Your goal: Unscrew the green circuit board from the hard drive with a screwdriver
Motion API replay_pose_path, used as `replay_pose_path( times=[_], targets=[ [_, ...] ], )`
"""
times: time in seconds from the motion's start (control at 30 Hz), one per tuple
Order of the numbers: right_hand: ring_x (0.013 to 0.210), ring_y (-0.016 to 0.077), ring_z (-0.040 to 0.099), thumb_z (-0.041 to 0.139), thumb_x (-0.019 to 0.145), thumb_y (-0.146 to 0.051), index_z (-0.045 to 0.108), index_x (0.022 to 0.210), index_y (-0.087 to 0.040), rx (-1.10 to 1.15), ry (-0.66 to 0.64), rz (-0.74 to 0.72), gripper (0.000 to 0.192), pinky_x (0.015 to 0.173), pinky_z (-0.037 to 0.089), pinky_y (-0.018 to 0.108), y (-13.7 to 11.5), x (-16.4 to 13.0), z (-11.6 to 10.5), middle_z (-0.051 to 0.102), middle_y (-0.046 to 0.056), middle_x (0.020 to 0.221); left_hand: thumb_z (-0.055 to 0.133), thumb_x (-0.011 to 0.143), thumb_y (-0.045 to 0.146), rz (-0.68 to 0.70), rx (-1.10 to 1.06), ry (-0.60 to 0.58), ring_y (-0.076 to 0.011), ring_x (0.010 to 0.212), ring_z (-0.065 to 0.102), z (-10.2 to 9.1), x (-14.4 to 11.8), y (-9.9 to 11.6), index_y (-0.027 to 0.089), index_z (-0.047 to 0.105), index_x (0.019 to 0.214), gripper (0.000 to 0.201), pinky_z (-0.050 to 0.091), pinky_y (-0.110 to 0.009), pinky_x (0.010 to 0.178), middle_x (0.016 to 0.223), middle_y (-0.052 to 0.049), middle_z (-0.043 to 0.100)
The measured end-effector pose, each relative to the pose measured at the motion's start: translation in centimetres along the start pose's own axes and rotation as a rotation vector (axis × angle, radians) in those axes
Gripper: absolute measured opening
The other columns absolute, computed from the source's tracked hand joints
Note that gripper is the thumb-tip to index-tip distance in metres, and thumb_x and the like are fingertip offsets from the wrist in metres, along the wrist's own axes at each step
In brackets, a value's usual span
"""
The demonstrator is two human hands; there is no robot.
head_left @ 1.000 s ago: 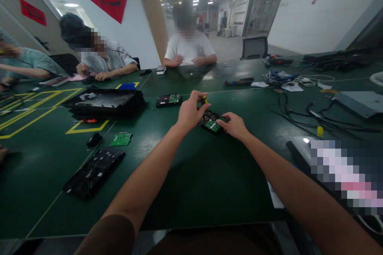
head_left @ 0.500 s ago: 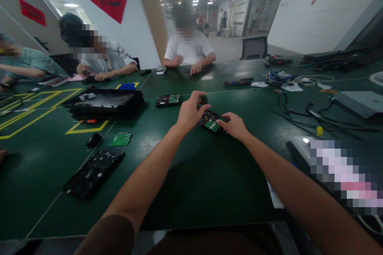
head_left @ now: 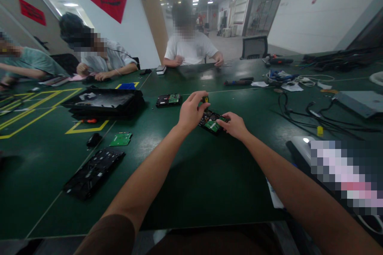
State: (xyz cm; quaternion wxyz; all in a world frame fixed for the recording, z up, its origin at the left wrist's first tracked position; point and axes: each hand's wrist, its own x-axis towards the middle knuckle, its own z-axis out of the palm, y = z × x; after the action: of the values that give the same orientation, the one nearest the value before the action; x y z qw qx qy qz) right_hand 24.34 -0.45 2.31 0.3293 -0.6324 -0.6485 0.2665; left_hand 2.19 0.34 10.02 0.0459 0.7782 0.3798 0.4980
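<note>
Low approach OK over bare glossy green tabletop [head_left: 191, 191], btwn L forearm [head_left: 158, 159] & R forearm [head_left: 278, 159], up to black-and-green rectangular device [head_left: 213, 125]. Gap also btwn R hand [head_left: 235, 124] & tangled thin black cables [head_left: 308, 113]; grey metal box [head_left: 359, 102] blocks beyond. L side obstructed: flat black rectangular casing [head_left: 92, 171], loose green circuit board [head_left: 121, 139], black plastic tray [head_left: 128, 107].

On the table [head_left: 209, 183], between left hand [head_left: 191, 111] and right hand [head_left: 235, 125]: a hard drive [head_left: 212, 125]. In the left hand, above the drive's far end: apparently a tool handle [head_left: 205, 99], partly hidden. Behind, to the left: a second drive [head_left: 168, 100]; farther left, a tray [head_left: 116, 100]. Nearer, left: a circuit board [head_left: 121, 139] behind a casing [head_left: 94, 173]. Right: cables [head_left: 314, 114] beside a box [head_left: 357, 102].
</note>
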Motion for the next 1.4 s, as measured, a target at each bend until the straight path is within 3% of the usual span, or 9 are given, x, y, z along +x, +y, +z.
replay_pose_path(
  times=[0.13, 0.37, 0.53, 0.9, 1.17, 1.4],
  targets=[
    [0.057, 0.0128, 0.066, 0.075, 0.090, -0.045, 0.066, 0.117, -0.015, -0.010, 0.010, -0.008, 0.041, 0.046, 0.051, 0.023, -0.14, -0.11, -0.07, 0.072, 0.007, 0.086, 0.066, 0.095, 0.013, 0.012, 0.013, 0.014, -0.0207, 0.104, 0.070, 0.04, -0.04, -0.16, 0.027, 0.064, 0.126, 0.034, 0.059, -0.035, 0.087, 0.124, -0.006, 0.069],
    [0.060, 0.0129, 0.068, 0.075, 0.089, -0.043, 0.064, 0.118, -0.016, 0.025, 0.001, -0.001, 0.041, 0.046, 0.053, 0.023, -0.14, -0.15, -0.02, 0.073, 0.009, 0.098, 0.081, 0.088, 0.030, -0.095, -0.039, -0.002, -0.0189, 0.087, 0.074, 0.49, -0.14, -0.38, 0.026, 0.057, 0.122, 0.042, 0.058, -0.030, 0.071, 0.117, -0.005, 0.073],
    [0.060, 0.0135, 0.068, 0.075, 0.089, -0.045, 0.064, 0.119, -0.015, 0.024, 0.004, -0.021, 0.044, 0.045, 0.053, 0.023, -0.05, -0.18, -0.06, 0.073, 0.011, 0.100, 0.077, 0.091, 0.027, -0.099, -0.101, 0.015, -0.0172, 0.086, 0.074, 0.57, -0.17, -0.37, 0.025, 0.053, 0.117, 0.036, 0.056, -0.026, 0.066, 0.117, -0.005, 0.073],
    [0.058, 0.0128, 0.067, 0.076, 0.088, -0.046, 0.066, 0.119, -0.015, 0.010, 0.018, 0.000, 0.044, 0.046, 0.053, 0.023, 0.23, 0.07, 0.16, 0.073, 0.009, 0.094, 0.063, 0.097, 0.014, 0.038, 0.022, 0.049, -0.0211, 0.106, 0.068, -0.10, 0.03, -0.31, 0.025, 0.064, 0.122, 0.027, 0.058, -0.035, 0.087, 0.122, -0.007, 0.067],
    [0.060, 0.0136, 0.068, 0.076, 0.089, -0.044, 0.065, 0.121, -0.015, 0.048, 0.002, -0.005, 0.044, 0.048, 0.054, 0.023, 0.37, 0.06, 0.18, 0.073, 0.008, 0.092, 0.084, 0.084, 0.030, -0.157, -0.132, 0.043, -0.0213, 0.092, 0.074, 0.46, -0.12, -0.29, 0.024, 0.056, 0.114, 0.041, 0.057, -0.030, 0.070, 0.111, -0.006, 0.073],
    [0.060, 0.0138, 0.067, 0.076, 0.089, -0.046, 0.066, 0.119, -0.015, 0.028, 0.009, -0.017, 0.044, 0.047, 0.053, 0.023, 0.39, 0.02, 0.09, 0.073, 0.008, 0.090, 0.077, 0.089, 0.023, -0.194, -0.328, 0.008, -0.0181, 0.091, 0.074, 0.34, 0.09, -0.04, 0.024, 0.055, 0.111, 0.031, 0.057, -0.026, 0.070, 0.112, -0.004, 0.073]
  ],
)
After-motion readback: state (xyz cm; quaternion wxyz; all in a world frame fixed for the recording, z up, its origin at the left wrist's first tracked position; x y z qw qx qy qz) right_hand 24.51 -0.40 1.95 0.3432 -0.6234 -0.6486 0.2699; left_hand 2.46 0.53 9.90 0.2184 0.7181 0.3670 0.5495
